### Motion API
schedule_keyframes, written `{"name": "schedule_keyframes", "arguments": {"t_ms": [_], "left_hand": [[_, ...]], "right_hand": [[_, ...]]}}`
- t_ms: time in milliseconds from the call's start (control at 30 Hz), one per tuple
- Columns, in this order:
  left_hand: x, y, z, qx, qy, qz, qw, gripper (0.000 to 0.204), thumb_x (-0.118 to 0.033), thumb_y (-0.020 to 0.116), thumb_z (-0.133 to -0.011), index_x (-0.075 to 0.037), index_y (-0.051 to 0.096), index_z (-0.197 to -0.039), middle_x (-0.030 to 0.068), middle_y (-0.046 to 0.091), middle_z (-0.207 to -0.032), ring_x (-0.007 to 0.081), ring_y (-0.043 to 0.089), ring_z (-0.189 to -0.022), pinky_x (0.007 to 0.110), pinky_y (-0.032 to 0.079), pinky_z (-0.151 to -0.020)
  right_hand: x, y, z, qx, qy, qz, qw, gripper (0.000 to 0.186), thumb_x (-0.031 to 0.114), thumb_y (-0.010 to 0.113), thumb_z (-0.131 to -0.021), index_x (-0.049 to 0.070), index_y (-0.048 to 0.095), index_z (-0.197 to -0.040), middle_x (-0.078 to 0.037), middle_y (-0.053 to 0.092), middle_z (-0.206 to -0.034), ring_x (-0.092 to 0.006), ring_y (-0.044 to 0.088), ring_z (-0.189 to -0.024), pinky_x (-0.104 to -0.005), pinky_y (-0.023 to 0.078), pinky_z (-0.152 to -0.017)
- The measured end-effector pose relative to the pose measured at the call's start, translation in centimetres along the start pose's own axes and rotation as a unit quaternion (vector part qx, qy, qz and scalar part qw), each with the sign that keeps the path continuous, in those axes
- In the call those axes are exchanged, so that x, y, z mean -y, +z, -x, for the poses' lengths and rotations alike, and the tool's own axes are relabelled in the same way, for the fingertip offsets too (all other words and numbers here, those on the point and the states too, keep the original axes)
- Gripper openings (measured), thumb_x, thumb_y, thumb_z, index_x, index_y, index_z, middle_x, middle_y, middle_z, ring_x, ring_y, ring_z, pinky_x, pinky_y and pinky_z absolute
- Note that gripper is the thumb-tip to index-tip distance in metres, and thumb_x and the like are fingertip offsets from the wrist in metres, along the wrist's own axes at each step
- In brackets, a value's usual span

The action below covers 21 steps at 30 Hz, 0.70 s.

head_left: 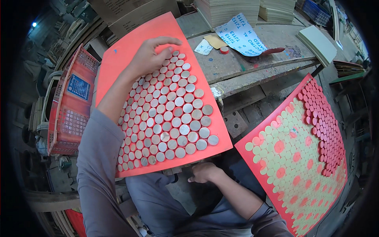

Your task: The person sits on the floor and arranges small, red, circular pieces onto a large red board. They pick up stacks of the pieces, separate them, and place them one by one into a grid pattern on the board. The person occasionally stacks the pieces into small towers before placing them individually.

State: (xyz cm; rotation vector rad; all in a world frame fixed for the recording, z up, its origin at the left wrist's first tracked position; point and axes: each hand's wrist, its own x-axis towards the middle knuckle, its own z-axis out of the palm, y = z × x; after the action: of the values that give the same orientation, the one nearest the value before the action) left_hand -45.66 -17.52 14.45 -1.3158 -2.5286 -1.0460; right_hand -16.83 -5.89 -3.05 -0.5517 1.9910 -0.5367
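Observation:
A red board [215, 114] lies in front of me, tilted in view. Rows of round wooden discs [179, 112] with pale tops and red sides cover its middle and near part. Over the far end of these rows is my left hand [152, 55], its index finger stretched out and the thumb apart from it. The thumb tip is at the last discs, and nothing shows between the two. My right hand [205, 172] hangs above my lap, just off the board's near edge, with fingers curled. Whatever may be inside them is hidden.
At right leans a second red board [252, 158] with pale green circles and many red discs [323, 126]. A red plastic crate [59, 130] stands left. The workbench [221, 71] bears a printed sheet [241, 37], a dark-red-handled tool [272, 51], one red disc [224, 50] and stacked panels [229, 12].

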Motion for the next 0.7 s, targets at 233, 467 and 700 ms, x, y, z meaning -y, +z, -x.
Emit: {"name": "schedule_keyframes", "arguments": {"t_ms": [233, 467, 700], "left_hand": [[2.6, -1.8, 1.0, -0.025, -0.12, 0.028, 0.992, 0.033, -0.027, 0.047, -0.101, -0.005, 0.067, -0.114, 0.0073, 0.063, -0.112, 0.0144, 0.06, -0.098, 0.031, 0.051, -0.084], [-1.0, 0.0, -0.9, 0.017, -0.262, -0.037, 0.964, 0.039, -0.038, 0.048, -0.1, -0.008, 0.066, -0.115, 0.0099, 0.058, -0.095, 0.019, 0.059, -0.096, 0.034, 0.05, -0.084], [-0.7, 0.8, -1.2, 0.037, -0.135, -0.164, 0.976, 0.032, -0.035, 0.059, -0.093, -0.005, 0.066, -0.104, 0.0102, 0.062, -0.087, 0.014, 0.058, -0.057, 0.029, 0.046, -0.048]], "right_hand": [[0.0, -0.2, 0.1, 0.005, 0.002, -0.008, 1.0, 0.061, 0.051, 0.056, -0.092, -0.001, 0.059, -0.125, -0.018, 0.06, -0.13, -0.0324, 0.056, -0.122, -0.0417, 0.044, -0.103], [-0.4, -0.1, -0.3, 0.006, 0.005, -0.004, 1.0, 0.061, 0.05, 0.057, -0.092, 0.0, 0.058, -0.126, -0.019, 0.061, -0.127, -0.0328, 0.057, -0.121, -0.0421, 0.044, -0.103], [-0.5, 0.1, -0.6, 0.006, 0.01, -0.003, 1.0, 0.063, 0.051, 0.057, -0.092, 0.0, 0.055, -0.13, -0.019, 0.06, -0.128, -0.0332, 0.056, -0.121, -0.0424, 0.045, -0.102]]}}
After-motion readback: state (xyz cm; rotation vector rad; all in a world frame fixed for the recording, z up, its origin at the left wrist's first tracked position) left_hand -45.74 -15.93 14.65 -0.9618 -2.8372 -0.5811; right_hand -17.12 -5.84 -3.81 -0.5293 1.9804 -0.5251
